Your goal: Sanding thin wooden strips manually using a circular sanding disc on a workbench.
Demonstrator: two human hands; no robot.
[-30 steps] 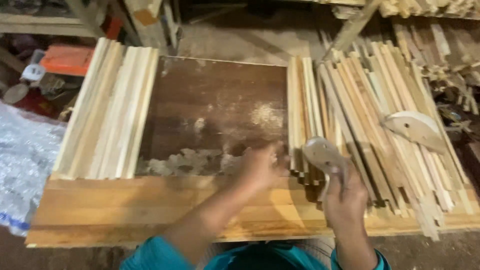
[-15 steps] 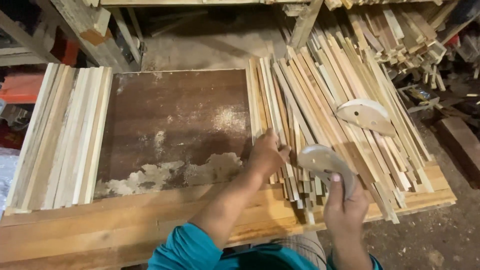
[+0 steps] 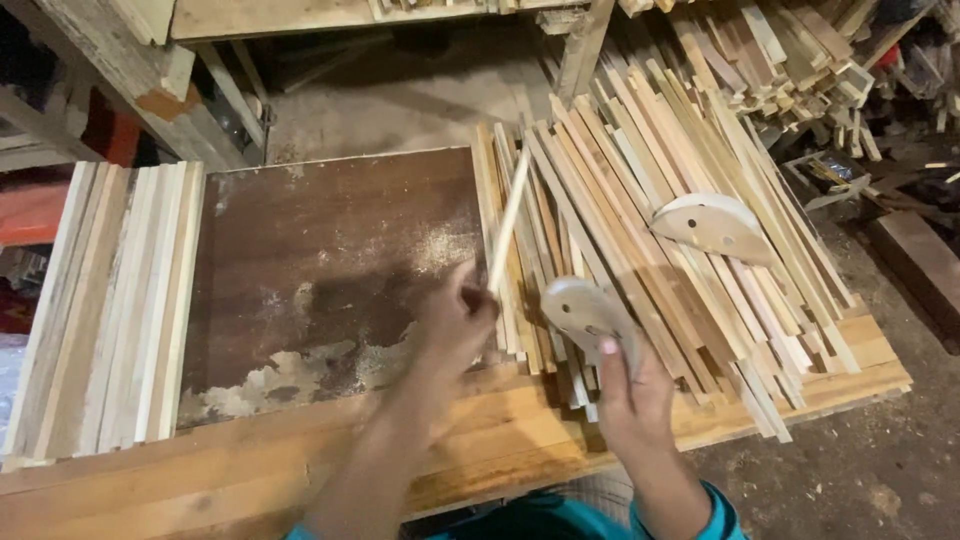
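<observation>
Wooden strip [image 3: 510, 215] now lifted off the pile [image 3: 650, 250], left hand [image 3: 455, 320] clamped on its lower end, tip at 12 o'clock; half a second back, fingers only touched the stack. Right hand [image 3: 630, 390] grips sanding pad [image 3: 585, 310].

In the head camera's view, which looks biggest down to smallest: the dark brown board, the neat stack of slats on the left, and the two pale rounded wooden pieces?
1. Dark brown board.
2. Neat stack of slats.
3. The two rounded pieces: the one on the loose sticks and the one in the right hand look alike; nearness makes ranking unsure.
</observation>
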